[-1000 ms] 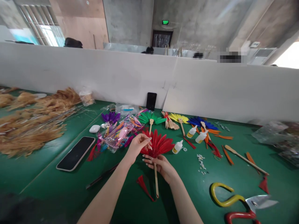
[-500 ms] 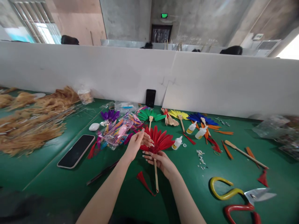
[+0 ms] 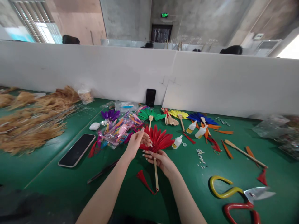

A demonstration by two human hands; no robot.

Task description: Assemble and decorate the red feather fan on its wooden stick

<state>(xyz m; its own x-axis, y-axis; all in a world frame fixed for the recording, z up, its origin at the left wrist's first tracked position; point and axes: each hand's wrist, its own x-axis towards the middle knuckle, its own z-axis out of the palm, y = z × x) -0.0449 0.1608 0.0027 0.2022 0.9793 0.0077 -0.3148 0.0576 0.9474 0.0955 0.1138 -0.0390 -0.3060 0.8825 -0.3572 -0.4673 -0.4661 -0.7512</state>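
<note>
A red feather fan (image 3: 163, 140) with a thin wooden handle lies at the front middle of the table, its feathers spread away from me. My right hand (image 3: 162, 160) is closed round the base of the feathers and the top of the handle. Over the fan's left feathers, my left hand (image 3: 139, 141) is curled, with its fingers on or just above them. A red tassel (image 3: 143, 179) hangs from the handle's lower end and rests on the green table. Behind the fan stands a small white glue bottle (image 3: 177, 142).
Large scissors (image 3: 249, 196) lie open at the right front. A phone (image 3: 77, 150) is on the left, beside dry fibres (image 3: 39, 121). Green (image 3: 151, 114), yellow (image 3: 178, 114) and blue fans (image 3: 202, 118) lie behind, before a white partition (image 3: 116, 71). Dark tweezers-like metal (image 3: 102, 171) lies under my left forearm.
Both hands stay at the red fan. My left hand's fingers have shifted very slightly to the left.
</note>
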